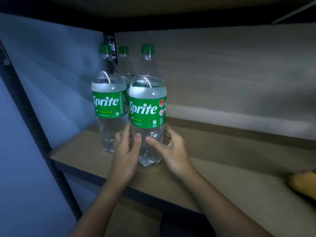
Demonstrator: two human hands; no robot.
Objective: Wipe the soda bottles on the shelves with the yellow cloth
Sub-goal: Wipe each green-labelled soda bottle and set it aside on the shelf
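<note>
Three clear Sprite bottles with green caps and green labels stand upright at the left end of a brown shelf board [222, 171]. The front bottle [147, 108] is nearest the edge. My left hand [125, 151] and my right hand [171, 149] grip its lower body from either side, thumbs on the front. A second bottle [108, 100] stands behind and to the left, and a third bottle [123, 53] shows only its neck and cap behind them. The yellow cloth [302, 183] lies bunched on the shelf at the far right edge, away from both hands.
A black metal shelf upright [34, 127] runs diagonally down the left side. A blue-grey wall [51, 65] lies behind the bottles on the left, a brown back panel [222, 74] on the right. Another shelf board [153, 7] hangs overhead. A lower board [133, 219] shows below.
</note>
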